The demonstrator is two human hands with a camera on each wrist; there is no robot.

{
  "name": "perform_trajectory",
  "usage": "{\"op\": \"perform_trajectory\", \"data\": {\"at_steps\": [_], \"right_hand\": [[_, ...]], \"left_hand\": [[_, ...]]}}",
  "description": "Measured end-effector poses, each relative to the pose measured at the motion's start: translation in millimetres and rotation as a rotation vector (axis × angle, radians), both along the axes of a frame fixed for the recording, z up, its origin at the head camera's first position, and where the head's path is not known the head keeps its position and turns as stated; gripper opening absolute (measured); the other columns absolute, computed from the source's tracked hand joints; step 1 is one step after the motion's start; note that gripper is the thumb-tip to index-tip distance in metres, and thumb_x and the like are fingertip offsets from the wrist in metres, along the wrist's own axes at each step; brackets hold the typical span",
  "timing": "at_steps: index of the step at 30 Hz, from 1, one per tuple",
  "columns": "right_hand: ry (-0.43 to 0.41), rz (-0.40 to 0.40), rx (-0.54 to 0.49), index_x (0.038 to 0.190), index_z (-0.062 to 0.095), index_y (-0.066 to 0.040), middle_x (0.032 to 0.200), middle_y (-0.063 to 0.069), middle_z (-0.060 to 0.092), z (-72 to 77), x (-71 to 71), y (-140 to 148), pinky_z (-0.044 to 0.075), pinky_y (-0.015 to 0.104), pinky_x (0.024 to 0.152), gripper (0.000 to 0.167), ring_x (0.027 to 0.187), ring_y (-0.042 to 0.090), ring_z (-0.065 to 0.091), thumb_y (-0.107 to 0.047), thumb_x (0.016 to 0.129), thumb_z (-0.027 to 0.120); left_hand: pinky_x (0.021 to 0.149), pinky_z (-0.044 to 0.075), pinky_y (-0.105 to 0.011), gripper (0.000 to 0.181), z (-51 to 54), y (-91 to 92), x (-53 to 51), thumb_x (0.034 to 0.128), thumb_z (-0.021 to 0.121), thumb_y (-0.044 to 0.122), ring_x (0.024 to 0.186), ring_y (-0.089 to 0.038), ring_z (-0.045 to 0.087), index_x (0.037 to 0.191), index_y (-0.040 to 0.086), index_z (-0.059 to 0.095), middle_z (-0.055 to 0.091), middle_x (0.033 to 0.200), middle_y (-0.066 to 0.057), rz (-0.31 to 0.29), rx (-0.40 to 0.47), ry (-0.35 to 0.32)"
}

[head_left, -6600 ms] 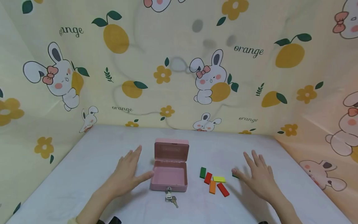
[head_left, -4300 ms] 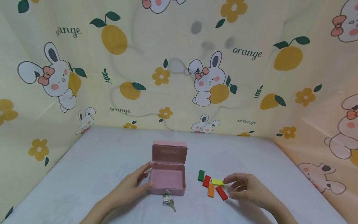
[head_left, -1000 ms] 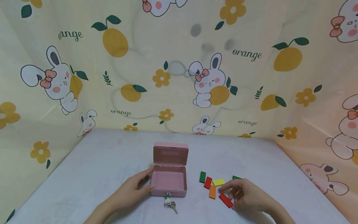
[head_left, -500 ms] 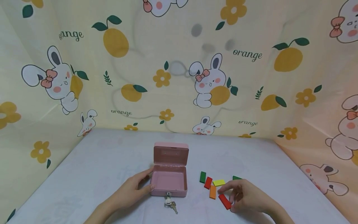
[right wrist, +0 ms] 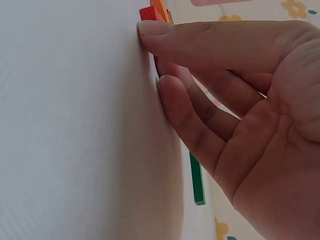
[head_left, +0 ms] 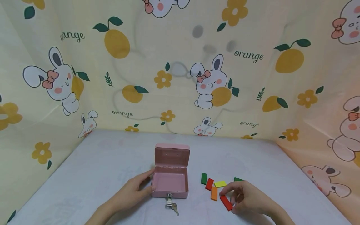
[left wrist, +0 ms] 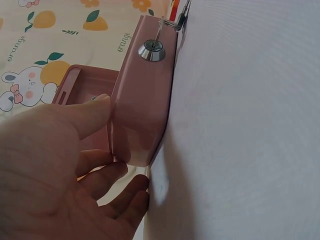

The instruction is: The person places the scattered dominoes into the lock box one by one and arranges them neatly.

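Note:
A small pink cash box [head_left: 158, 194] stands on the table with its lid [head_left: 172, 157] raised and nothing inside. My left hand [head_left: 132, 191] holds its left side, the thumb near the front corner and the other fingers along the side. A key sits in the box's front lock [left wrist: 151, 50]. To the right, my right hand [head_left: 247, 198] has thumb and forefinger at the two ends of a red block [head_left: 226, 203], pinching it at table level. In the right wrist view the hand hides most of that red block [right wrist: 148, 14].
Beside the hand lie a green block [head_left: 203, 178], another red block [head_left: 209, 184], a yellow block [head_left: 220, 184] and an orange block [head_left: 214, 193]. A second green block [head_left: 238, 179] is partly behind the right hand. Keys [head_left: 174, 207] hang at the box's front. Printed cloth [head_left: 180, 93] walls the table.
Both hands were first spread above the table. The left came to the box's side; the right reached the blocks and took the near red one, which has turned and shifted slightly. The box stayed put.

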State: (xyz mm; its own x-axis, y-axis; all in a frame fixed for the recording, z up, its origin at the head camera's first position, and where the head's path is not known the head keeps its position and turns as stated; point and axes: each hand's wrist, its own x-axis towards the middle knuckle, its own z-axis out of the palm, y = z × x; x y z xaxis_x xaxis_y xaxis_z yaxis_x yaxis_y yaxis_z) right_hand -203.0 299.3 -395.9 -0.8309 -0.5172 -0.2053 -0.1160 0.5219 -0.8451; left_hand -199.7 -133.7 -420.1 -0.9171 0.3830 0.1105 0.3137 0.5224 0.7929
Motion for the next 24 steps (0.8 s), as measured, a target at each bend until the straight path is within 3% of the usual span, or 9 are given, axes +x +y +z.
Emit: {"op": "perform_trajectory", "data": {"at_steps": [10,24], "right_hand": [[-0.013,-0.029,-0.019,0.116,0.069,-0.009,0.094,0.011,0.062,-0.7,0.5,-0.7,0.052,0.027,0.063,0.042,0.081,0.028,0.057,0.002,0.077,0.08],[0.01,-0.054,0.014,0.115,0.07,-0.011,0.091,0.01,0.063,2.2,1.9,1.3,0.053,0.03,0.065,0.043,0.083,0.028,0.058,-0.007,0.075,0.085]], "left_hand": [[0.111,0.029,-0.054,0.067,0.1,-0.7,2.3,0.0975,0.062,0.037,0.138,-0.035,0.036,0.152,0.006,0.036,0.038,0.152,-0.014,-0.011,0.004,0.014],[0.11,0.03,-0.054,0.067,1.1,1.5,3.0,0.0969,0.063,0.035,0.137,-0.036,0.037,0.15,0.004,0.038,0.039,0.152,-0.016,-0.004,0.012,0.028]]}}
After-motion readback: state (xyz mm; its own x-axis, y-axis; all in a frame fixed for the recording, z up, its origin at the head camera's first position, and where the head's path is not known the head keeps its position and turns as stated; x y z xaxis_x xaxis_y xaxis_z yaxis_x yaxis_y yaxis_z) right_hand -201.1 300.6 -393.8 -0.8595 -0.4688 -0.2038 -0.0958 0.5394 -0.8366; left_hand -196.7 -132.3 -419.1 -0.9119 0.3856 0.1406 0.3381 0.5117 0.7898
